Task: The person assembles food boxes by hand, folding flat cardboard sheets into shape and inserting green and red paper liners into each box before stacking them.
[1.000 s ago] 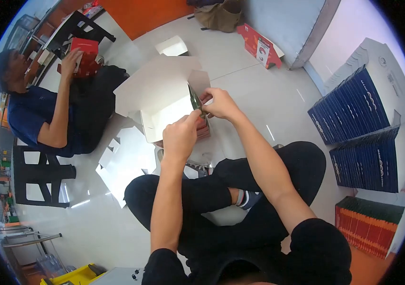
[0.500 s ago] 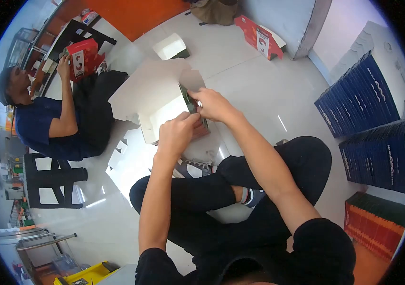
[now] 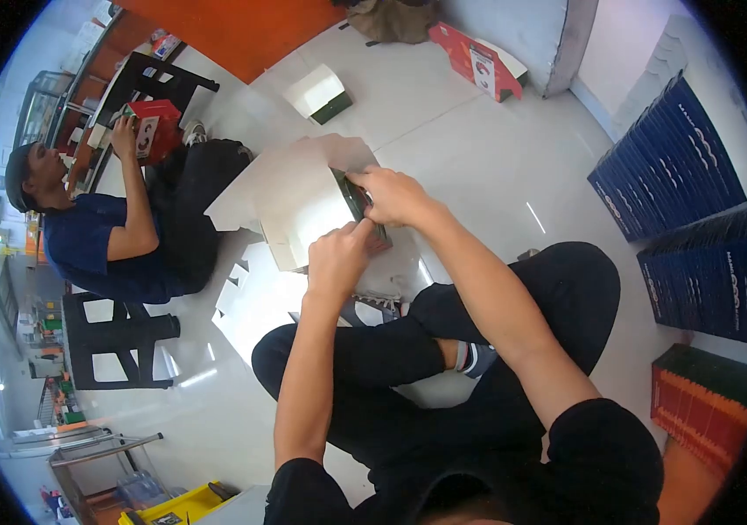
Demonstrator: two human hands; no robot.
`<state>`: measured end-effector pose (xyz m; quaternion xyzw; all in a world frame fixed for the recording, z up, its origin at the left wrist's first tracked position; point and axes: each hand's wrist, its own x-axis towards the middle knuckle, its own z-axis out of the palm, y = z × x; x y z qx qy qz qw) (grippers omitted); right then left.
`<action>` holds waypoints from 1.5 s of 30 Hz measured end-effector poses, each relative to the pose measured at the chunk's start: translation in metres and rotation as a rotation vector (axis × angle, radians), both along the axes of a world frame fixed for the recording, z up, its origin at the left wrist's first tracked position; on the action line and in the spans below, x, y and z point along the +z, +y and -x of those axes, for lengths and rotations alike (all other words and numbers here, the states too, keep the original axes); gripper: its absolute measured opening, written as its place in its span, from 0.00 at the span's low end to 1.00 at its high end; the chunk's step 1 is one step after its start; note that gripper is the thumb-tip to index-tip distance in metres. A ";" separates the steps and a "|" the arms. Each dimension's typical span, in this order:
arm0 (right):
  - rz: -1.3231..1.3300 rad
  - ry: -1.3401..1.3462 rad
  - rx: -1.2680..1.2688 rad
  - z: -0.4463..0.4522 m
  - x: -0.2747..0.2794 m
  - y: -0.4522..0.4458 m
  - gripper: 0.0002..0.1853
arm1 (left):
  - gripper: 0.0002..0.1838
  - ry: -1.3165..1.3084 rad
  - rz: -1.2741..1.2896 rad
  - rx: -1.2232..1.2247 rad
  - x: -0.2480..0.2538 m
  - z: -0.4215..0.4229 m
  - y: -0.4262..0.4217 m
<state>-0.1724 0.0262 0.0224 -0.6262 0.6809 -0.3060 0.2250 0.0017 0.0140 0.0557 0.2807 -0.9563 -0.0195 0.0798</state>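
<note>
A partly folded cardboard box (image 3: 299,219) is in front of my crossed legs, its white inside facing up and its lid panel spread out on the far side. Its right-hand wall is dark green outside. My right hand (image 3: 393,197) grips that green wall near its far end, thumb and fingers closed on the edge. Closer to me, my left hand (image 3: 336,261) pinches the same wall at its near corner. Both hands are close together, and their fingers hide part of the wall. Flat white cardboard sheets (image 3: 255,306) lie on the floor to the left, partly under the box.
A co-worker sits at the left holding a red box (image 3: 159,131). An open white-and-green box (image 3: 321,94) and a red box (image 3: 478,63) stand farther off. Stacks of blue folded cartons (image 3: 671,162) and red-green cartons (image 3: 701,398) line the right. A black stool (image 3: 119,341) is at left.
The view has shifted slightly. Both my hands keep hold of the green wall, and the box's far lid panel appears lower and flatter. The co-worker's red box has tilted a little.
</note>
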 end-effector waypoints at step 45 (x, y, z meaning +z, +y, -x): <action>0.026 0.091 -0.233 -0.035 0.017 -0.004 0.15 | 0.17 0.220 0.041 0.687 0.005 -0.073 -0.072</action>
